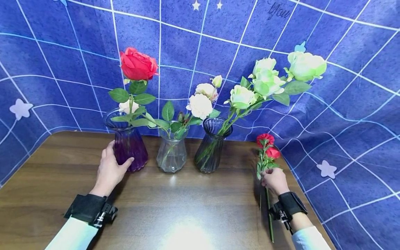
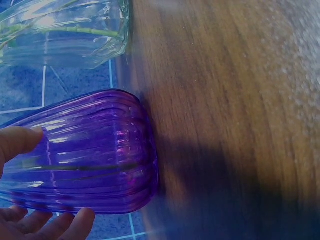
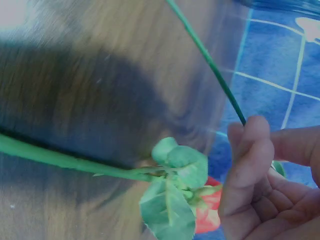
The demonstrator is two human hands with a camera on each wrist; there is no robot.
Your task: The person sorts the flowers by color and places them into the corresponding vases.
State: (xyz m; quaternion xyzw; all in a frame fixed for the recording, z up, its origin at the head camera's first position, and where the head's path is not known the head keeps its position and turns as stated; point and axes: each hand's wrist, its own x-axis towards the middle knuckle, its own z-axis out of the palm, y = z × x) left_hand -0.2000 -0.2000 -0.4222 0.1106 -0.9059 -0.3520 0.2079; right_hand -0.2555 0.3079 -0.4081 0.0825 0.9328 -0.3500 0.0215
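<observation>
My left hand [image 1: 109, 171] holds a purple ribbed glass vase [image 1: 134, 151], thumb on one side and fingers on the other. A red rose [image 1: 139, 66] on a leafy stem rises from this vase. At the right, my right hand [image 1: 275, 180] pinches a thin green stem [image 3: 207, 57] between thumb and fingers. Just beyond that hand are a red carnation [image 1: 265, 139] and a second red rose [image 1: 273, 153]. The thicker stem [image 3: 65, 160], with leaves, lies along the table below the hand and leads toward a red bloom in the right wrist view.
A clear glass vase [image 1: 172, 158] with white flowers [image 1: 201, 106] stands beside the purple one. Right of it, a dark grey vase [image 1: 208, 158] holds pale green roses [image 1: 267, 81] leaning right. Behind the wooden table [image 1: 150, 208] hangs a blue gridded cloth [image 1: 93, 34].
</observation>
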